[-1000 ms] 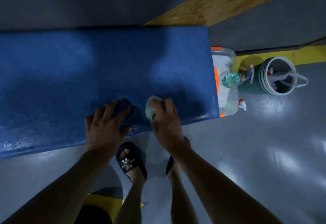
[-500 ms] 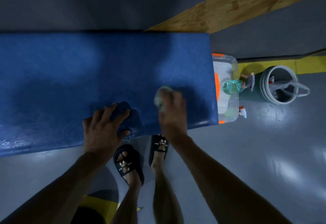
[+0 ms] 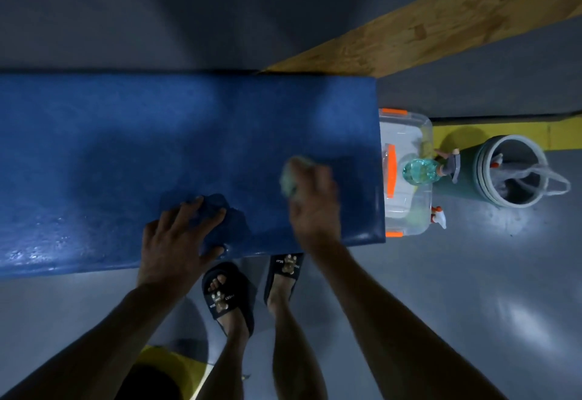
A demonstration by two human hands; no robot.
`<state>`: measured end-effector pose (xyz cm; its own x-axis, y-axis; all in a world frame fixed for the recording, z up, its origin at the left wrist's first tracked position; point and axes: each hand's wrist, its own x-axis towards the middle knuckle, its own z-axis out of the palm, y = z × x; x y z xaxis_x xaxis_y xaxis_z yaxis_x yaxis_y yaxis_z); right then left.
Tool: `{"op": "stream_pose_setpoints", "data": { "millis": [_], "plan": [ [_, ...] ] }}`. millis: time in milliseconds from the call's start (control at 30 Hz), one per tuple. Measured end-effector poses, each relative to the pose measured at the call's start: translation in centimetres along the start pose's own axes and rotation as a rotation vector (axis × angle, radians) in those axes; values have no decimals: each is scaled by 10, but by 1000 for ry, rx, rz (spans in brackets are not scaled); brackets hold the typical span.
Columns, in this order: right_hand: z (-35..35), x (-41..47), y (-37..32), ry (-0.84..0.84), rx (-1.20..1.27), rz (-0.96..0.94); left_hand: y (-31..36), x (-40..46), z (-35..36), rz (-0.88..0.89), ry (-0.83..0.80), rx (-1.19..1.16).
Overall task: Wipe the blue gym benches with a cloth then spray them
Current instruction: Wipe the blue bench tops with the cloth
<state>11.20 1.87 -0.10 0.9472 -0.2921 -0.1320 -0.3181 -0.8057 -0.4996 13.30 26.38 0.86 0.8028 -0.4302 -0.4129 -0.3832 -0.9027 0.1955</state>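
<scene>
your right hand (image 3: 313,201) gripped a pale green crumpled cloth (image 3: 291,176), blurred, on the textured blue padded gym bench (image 3: 157,147) near its right end. your left hand (image 3: 174,242) lay with fingers spread on a dark blue cloth (image 3: 226,220) at the bench's near edge. wet droplets showed on the bench's near left surface. beside the bench end, on the grey floor, stood a clear plastic box with orange latches (image 3: 406,207), a teal spray bottle (image 3: 423,171) lying across it, and a round green bucket (image 3: 504,173) just beyond.
</scene>
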Motion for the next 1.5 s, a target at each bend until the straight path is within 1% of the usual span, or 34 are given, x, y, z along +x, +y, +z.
{"op": "stream_pose_setpoints", "data": {
  "millis": [67,100,133,167,200,267,333,433,467,500,533,567,633,667,700,733,767,800,867,900,967,1000,1033,1067,1100,1167,1200,1233,1267,1300,1333,1400,1467,1500],
  "plan": [
    [8,-14,-8,-188,-78,-337,-2,5,-7,14,2,-11],
    [1,-6,6,-217,-114,-462,-3,9,-11,33,18,-13],
    [-9,5,24,-185,-141,-505,-4,13,-16,55,37,-5],
    [-21,19,44,-146,-140,-451,-5,18,-22,71,56,11],
    [-34,32,66,-77,-111,-345,-7,23,-27,76,71,27],
    [-63,55,108,82,-49,-86,-10,35,-31,58,75,42],
    [-74,62,126,166,-24,160,-10,41,-29,48,55,45],
    [-52,59,101,336,92,463,-9,43,-20,45,62,45],
    [-40,56,87,397,139,511,-8,44,-18,42,64,48],
    [-28,50,69,422,164,497,-8,44,-17,40,63,49],
    [-17,43,51,391,167,406,-8,46,-16,41,62,50],
    [-7,35,32,281,147,268,-9,47,-15,39,62,53],
    [4,18,5,-36,35,-88,-11,47,-14,33,68,62],
    [2,16,6,-155,-35,-275,-11,47,-14,33,77,61],
    [-7,24,17,-216,-98,-427,-11,46,-14,35,84,57],
    [-16,35,34,-220,-132,-503,-10,46,-14,36,86,57],
    [-28,48,54,-198,-137,-482,-10,46,-14,34,85,60],
    [-40,61,74,-147,-137,-400,-10,46,-14,33,84,61],
    [-62,80,100,-3,-122,-133,-10,46,-15,33,81,59],
    [-65,86,103,72,-97,18,-10,46,-15,35,80,59],
    [-51,92,84,208,-46,282,-11,45,-14,35,80,60],
    [-39,90,66,266,-1,385,-11,45,-14,31,79,58],
    [-26,85,46,297,51,424,-11,44,-13,27,80,51],
    [-14,77,25,283,84,377,-11,44,-13,25,83,43],
    [-4,66,8,201,84,261,-11,44,-13,29,87,37],
    [4,44,-7,-77,-9,-124,-12,45,-14,33,86,39],
    [-2,44,1,-167,-57,-320,-12,45,-14,25,79,43],
    [-11,53,17,-212,-90,-448,-11,45,-15,13,70,50],
    [-24,64,34,-221,-116,-467,-10,45,-15,1,62,55],
    [-36,78,51,-192,-139,-392,-9,45,-15,-7,61,58],
    [-49,92,67,-122,-157,-264,-9,46,-14,-10,63,57],
    [-66,115,85,79,-139,99,-10,48,-14,-10,66,49],
    [-60,130,77,251,-78,480,-10,48,-12,-19,62,48],
    [-50,132,65,292,-56,589,-10,48,-11,-23,58,49]
  ]
}}
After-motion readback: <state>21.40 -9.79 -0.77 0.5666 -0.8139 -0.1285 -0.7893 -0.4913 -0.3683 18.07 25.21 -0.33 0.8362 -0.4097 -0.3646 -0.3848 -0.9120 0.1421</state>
